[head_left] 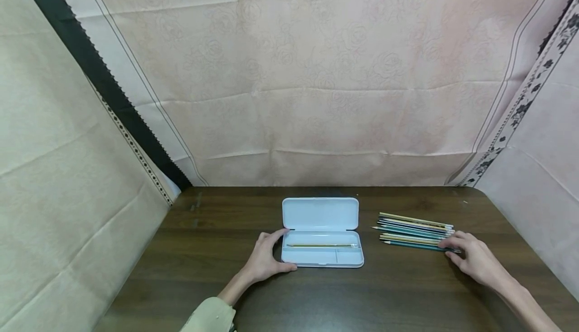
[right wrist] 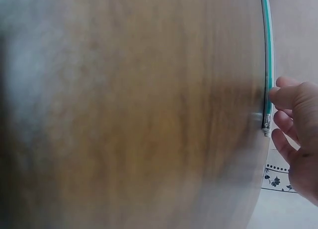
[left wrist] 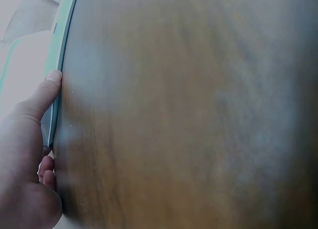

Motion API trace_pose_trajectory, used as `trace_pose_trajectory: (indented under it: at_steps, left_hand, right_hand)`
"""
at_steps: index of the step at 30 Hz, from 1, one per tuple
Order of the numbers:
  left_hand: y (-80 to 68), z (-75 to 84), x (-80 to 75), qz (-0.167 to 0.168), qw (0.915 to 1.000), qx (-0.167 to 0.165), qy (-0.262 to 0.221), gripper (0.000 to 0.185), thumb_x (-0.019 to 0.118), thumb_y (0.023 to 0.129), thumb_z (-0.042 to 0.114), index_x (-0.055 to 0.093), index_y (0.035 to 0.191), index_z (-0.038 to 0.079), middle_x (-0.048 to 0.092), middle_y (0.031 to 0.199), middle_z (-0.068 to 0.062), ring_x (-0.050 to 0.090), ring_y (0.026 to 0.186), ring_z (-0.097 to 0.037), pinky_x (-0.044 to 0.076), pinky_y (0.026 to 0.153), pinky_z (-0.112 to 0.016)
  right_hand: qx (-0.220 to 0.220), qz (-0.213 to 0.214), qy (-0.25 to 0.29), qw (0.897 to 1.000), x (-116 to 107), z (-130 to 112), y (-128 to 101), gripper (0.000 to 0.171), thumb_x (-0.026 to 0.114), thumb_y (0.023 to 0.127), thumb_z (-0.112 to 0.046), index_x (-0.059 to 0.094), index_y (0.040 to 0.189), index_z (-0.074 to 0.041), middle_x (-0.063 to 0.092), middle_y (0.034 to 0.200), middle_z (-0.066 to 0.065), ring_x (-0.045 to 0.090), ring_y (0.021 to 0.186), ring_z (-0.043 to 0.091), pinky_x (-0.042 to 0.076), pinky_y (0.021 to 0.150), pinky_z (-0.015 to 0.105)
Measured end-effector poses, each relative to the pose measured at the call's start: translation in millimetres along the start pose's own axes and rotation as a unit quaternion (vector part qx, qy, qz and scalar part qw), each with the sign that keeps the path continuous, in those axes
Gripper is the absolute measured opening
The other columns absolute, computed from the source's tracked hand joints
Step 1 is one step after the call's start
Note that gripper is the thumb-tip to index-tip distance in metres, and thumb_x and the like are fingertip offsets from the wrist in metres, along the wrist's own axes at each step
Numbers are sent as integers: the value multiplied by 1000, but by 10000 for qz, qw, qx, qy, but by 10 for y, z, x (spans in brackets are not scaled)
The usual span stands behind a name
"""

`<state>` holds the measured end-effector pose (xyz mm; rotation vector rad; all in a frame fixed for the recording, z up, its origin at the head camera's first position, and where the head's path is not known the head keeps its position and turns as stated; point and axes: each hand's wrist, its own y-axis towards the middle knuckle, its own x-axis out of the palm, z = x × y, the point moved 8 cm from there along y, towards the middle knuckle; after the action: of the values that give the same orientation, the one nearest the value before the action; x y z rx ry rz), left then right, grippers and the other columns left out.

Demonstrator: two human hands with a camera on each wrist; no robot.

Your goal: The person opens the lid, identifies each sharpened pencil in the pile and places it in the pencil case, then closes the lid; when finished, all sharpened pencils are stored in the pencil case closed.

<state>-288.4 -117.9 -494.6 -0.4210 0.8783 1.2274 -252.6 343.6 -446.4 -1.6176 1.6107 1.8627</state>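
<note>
An open white pencil case (head_left: 320, 214) lies at the middle of the dark wooden table (head_left: 316, 297), with one yellowish pencil (head_left: 323, 245) in its tray. My left hand (head_left: 277, 250) grips the case's left end, thumb at the front; in the left wrist view the thumb of my left hand (left wrist: 47, 124) presses on the case's edge (left wrist: 59, 55). To the right lies a pile of pencils (head_left: 413, 229). My right hand (head_left: 448, 249) pinches the eraser end of the nearest teal pencil (head_left: 413, 244). The right wrist view shows my right hand (right wrist: 276, 110) at the end of that teal pencil (right wrist: 267, 45).
Pale patterned cloth (head_left: 316, 96) hangs behind and on both sides of the table. The table's right edge (head_left: 524, 251) runs close to my right hand. Bare wood lies in front of the case and to its left.
</note>
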Motion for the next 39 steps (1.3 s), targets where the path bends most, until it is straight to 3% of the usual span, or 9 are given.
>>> trace_pose_trajectory:
  at_steps: [27, 39]
  left_hand:
    - [-12, 5, -6, 23, 10000, 68, -29, 90, 76, 60, 57, 41, 136, 25, 47, 120, 3, 35, 99, -14, 37, 79, -36]
    - [-19, 13, -8, 36, 10000, 87, 1, 90, 75, 60, 58, 41, 135, 25, 47, 120, 2, 35, 99, -14, 37, 80, -36]
  right_hand:
    - [-175, -94, 165, 9997, 48, -14, 0, 40, 76, 55, 13, 66, 82, -16, 54, 80, -7, 48, 66, 3, 35, 58, 13]
    - [-348, -20, 118, 9993, 63, -40, -1, 39, 74, 56, 16, 65, 79, -15, 56, 81, -4, 51, 67, 7, 35, 59, 12]
